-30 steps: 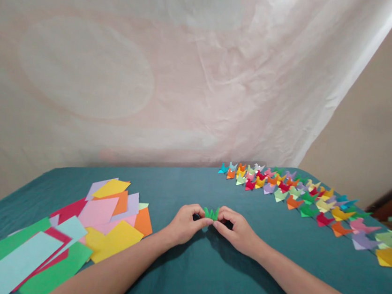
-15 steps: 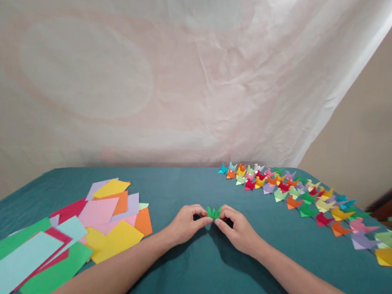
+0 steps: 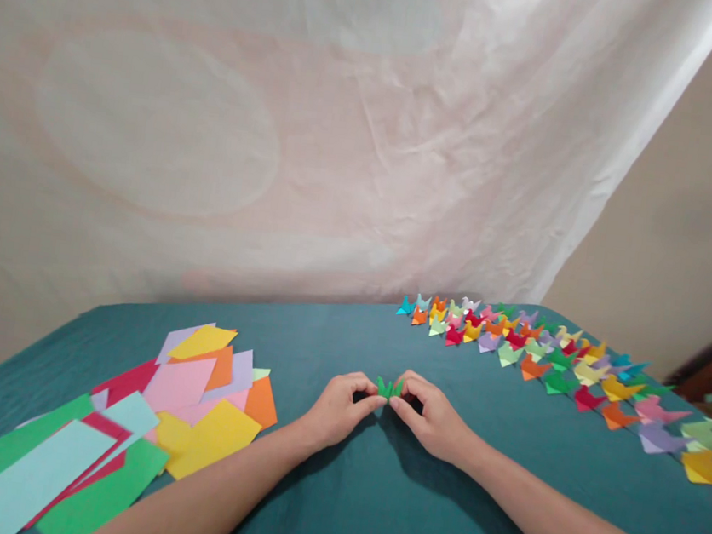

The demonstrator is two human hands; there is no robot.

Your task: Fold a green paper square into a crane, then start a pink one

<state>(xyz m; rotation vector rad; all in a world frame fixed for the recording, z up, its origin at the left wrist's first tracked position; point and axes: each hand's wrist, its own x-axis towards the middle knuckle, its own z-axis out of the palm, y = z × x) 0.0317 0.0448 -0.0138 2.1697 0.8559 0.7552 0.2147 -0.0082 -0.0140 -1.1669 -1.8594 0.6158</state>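
A small piece of folded green paper point(image 3: 389, 388), with several pointed tips sticking up, is held between my two hands above the table. My left hand point(image 3: 344, 404) pinches its left side between thumb and fingers. On the other side, my right hand point(image 3: 431, 413) grips the right end in the same kind of pinch. The fingertips cover both ends of the paper, so only its middle shows.
Loose coloured paper sheets point(image 3: 181, 384) lie overlapping on the left of the green-covered table point(image 3: 329, 332). Rows of small folded paper birds point(image 3: 535, 369) stand along the right side. A pale cloth point(image 3: 346, 129) hangs behind the table.
Both hands stay in nearly the same place, still pinching the green paper. The fingers of my right hand have shifted slightly left and the paper's tips look a little more spread.
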